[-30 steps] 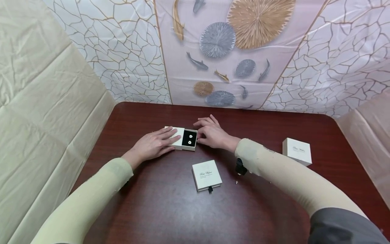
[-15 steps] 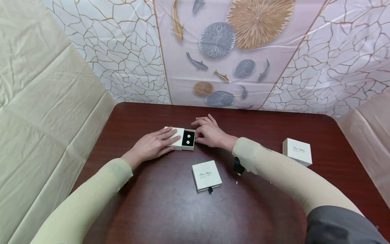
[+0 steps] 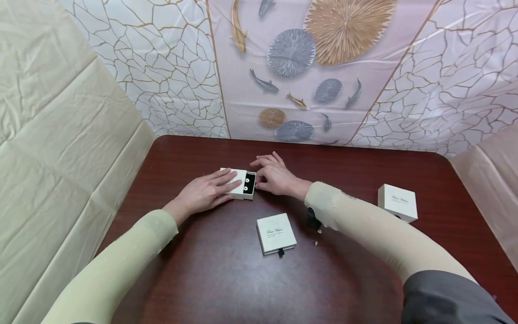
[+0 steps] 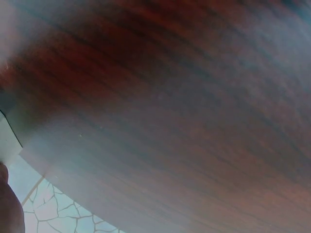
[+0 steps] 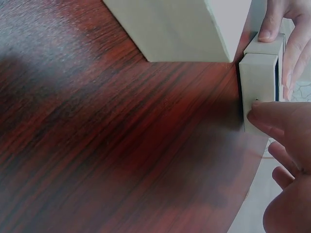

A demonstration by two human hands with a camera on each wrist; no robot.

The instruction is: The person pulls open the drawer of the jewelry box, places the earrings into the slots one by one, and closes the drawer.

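Note:
A small white sleeve box [image 3: 240, 176] lies near the back of the table, its drawer [image 3: 249, 196] partly out to the right. Inside the drawer, two flower-shaped stud earrings [image 3: 247, 180] sit on black padding. My left hand [image 3: 202, 191] rests over the sleeve with fingers spread across its top and the thumb along its near side. My right hand [image 3: 277, 177] presses fingertips against the drawer's outer end, also seen in the right wrist view, where the fingertips [image 5: 256, 108] touch the end wall. The left wrist view is mostly blurred table.
A second white box [image 3: 276, 233] with printed lettering and a black ribbon tab lies nearer the front. Another white box [image 3: 398, 202] is at the right, beyond the right forearm. Tiny bits [image 3: 316, 243] lie on the dark wood table [image 3: 226, 274]. Patterned cloth hangs behind.
My right hand has moved left, pushing the drawer further into the sleeve, so less black padding shows. The left hand stays on the sleeve.

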